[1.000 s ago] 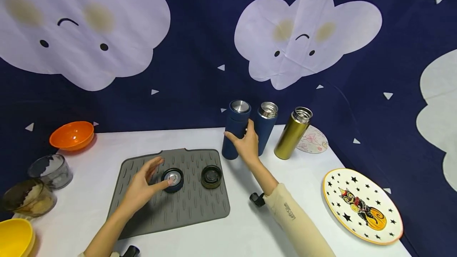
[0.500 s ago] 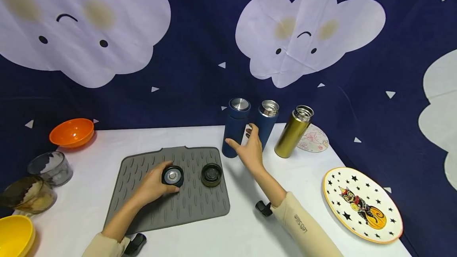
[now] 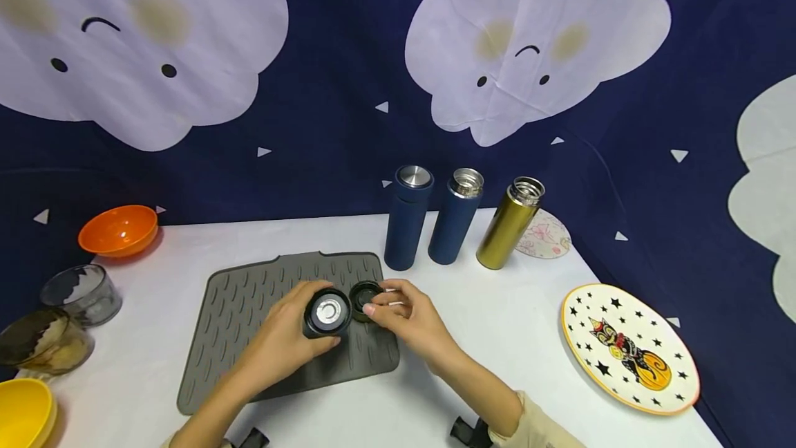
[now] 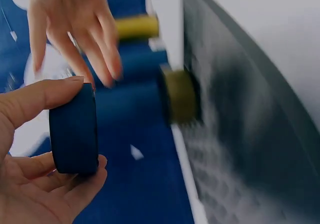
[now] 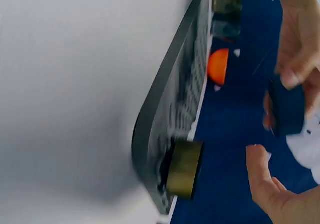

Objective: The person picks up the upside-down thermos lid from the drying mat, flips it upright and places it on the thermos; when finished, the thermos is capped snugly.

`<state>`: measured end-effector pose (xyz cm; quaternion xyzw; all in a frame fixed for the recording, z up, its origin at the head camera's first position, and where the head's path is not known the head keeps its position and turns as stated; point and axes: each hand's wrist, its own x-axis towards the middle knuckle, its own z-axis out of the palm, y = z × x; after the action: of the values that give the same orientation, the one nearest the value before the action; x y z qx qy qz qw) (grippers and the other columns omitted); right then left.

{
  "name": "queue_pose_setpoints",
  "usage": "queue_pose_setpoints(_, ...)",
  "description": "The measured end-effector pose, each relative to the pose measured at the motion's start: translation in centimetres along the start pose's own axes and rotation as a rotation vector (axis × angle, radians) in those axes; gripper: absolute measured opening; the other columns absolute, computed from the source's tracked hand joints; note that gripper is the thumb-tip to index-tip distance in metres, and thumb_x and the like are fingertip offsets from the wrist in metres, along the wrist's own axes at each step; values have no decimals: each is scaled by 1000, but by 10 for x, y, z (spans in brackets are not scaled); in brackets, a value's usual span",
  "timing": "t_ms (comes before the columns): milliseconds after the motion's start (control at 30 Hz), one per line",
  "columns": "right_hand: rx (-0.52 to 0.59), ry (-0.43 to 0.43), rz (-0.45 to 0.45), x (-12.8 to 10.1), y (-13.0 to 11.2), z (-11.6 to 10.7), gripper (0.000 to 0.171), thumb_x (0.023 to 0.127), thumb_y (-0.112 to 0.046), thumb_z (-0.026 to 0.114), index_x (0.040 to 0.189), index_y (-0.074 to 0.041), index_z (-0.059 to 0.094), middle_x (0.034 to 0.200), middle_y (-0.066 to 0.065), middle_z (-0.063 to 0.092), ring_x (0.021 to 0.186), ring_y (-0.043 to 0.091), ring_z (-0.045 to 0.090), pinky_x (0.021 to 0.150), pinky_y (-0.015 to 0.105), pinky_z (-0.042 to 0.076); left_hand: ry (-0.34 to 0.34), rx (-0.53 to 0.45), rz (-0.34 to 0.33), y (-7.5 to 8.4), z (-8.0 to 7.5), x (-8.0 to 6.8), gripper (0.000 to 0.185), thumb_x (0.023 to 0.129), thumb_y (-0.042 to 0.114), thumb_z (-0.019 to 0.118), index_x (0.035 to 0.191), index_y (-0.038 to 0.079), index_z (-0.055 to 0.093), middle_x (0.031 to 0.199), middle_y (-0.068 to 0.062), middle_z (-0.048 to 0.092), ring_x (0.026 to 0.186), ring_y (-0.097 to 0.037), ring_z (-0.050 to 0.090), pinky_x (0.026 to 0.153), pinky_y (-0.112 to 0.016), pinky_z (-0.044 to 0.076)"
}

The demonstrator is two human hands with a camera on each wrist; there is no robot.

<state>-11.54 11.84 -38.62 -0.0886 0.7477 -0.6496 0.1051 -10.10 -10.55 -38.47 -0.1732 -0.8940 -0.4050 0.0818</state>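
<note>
The head view shows the left hand (image 3: 282, 337) pinching a blue cap (image 3: 327, 312) between thumb and fingers, lifted just above the grey mat (image 3: 249, 310) near its 4 o'clock corner; the left wrist view adds that the cap (image 4: 74, 130) is held clear of the mat, thumb on top and fingers beneath. The right hand (image 3: 407, 313) hovers with fingers loosely spread, holding nothing, just beside the gold cap (image 3: 364, 294), which sits flat on the mat; the right wrist view confirms a gap between that hand (image 5: 272, 189) and the gold cap (image 5: 184, 168). At 12 o'clock of the mat stand three flasks: a capped blue flask (image 3: 406, 217), an open blue flask (image 3: 455, 216) and an open gold flask (image 3: 509, 222), close together but apart; their insides cannot be seen. A cat plate (image 3: 628, 348) lies at 3 o'clock near the table edge. At 9 o'clock are an orange bowl (image 3: 118, 231), two glass bowls (image 3: 79, 293) and a yellow bowl (image 3: 23, 412). Bare white table (image 3: 510, 337) lies between mat and plate.
</note>
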Motion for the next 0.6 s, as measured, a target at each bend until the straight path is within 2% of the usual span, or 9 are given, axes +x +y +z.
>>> queue_pose_setpoints(100, 88, -71, 52, -8, -2, 6, 56, 93, -24, 69, 137, 4, 48, 118, 16, 64, 99, 14, 67, 88, 29, 56, -33, -51, 26, 20, 6, -6, 75, 64, 4, 91, 131, 7, 58, 122, -4, 63, 111, -22, 63, 92, -46, 54)
queue_pose_setpoints(200, 131, -95, 89, -16, -3, 9, 52, 93, -26, 69, 134, 2, 51, 115, 12, 67, 96, 13, 68, 85, 26, 57, -47, -70, 45, 32, 11, -12, 75, 65, 3, 91, 132, 7, 57, 123, -2, 62, 112, -19, 63, 92, -42, 55)
queue_pose_setpoints(300, 179, -130, 123, -23, -2, 10, 48, 93, -26, 69, 131, 0, 55, 113, 10, 71, 96, 13, 69, 83, 25, 56, -35, -51, 91, 38, 16, -17, 75, 65, 2, 90, 132, 7, 58, 124, -2, 62, 113, -19, 63, 92, -40, 56)
queue_pose_setpoints(467, 247, -180, 123, -32, 0, 10, 42, 93, -18, 70, 126, 5, 59, 110, 13, 74, 89, 13, 71, 80, 27, 59, -28, 7, 185, 40, 21, -21, 72, 68, 6, 90, 133, 7, 57, 128, 0, 59, 113, -19, 63, 92, -39, 56)
queue_pose_setpoints(533, 252, -168, 99, -35, 2, 9, 41, 92, -14, 71, 125, 7, 58, 110, 16, 73, 88, 13, 72, 77, 27, 59, -61, -9, 172, 40, 21, -22, 76, 70, 15, 91, 137, 10, 54, 134, 2, 56, 118, -20, 61, 95, -42, 54)
queue_pose_setpoints(600, 205, -134, 27, -38, 4, 8, 40, 91, -12, 72, 124, 6, 59, 112, 18, 72, 90, 14, 72, 77, 26, 59, -95, -57, 122, 39, 20, -22, 82, 72, 28, 90, 142, 17, 50, 140, 4, 52, 125, -23, 57, 99, -49, 51)
